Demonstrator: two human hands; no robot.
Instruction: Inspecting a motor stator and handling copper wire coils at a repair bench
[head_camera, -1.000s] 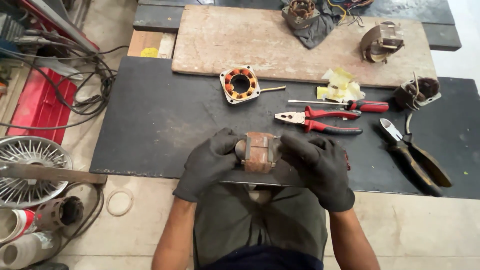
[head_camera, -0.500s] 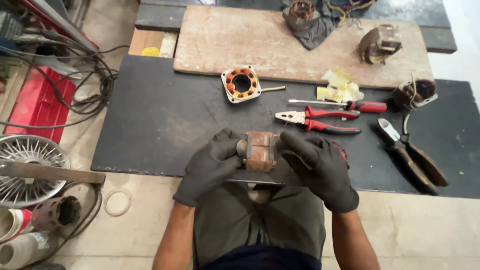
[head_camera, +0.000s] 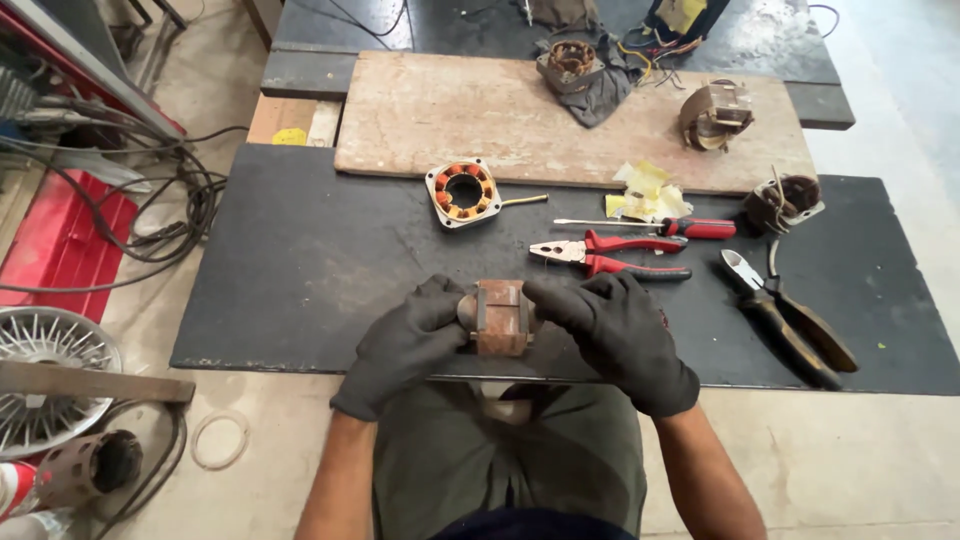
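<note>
Both my hands wear black gloves and grip a rusty brown motor stator core (head_camera: 500, 317) between them, just above the near edge of a black mat (head_camera: 300, 270). My left hand (head_camera: 405, 345) clasps its left end. My right hand (head_camera: 615, 335) wraps its right end, fingers over the top. The core's lower part is hidden by my fingers.
On the mat lie a wound stator ring (head_camera: 462, 192), red-handled pliers (head_camera: 615, 257), a red screwdriver (head_camera: 680, 227), yellow paper scraps (head_camera: 645, 190) and dark cutters (head_camera: 785, 315). A wooden board (head_camera: 480, 115) behind carries more motor parts. Cables, a red box and a fan guard (head_camera: 45, 375) lie left.
The hands keep the same grip on the core. The view has shifted slightly, nothing on the mat has moved.
</note>
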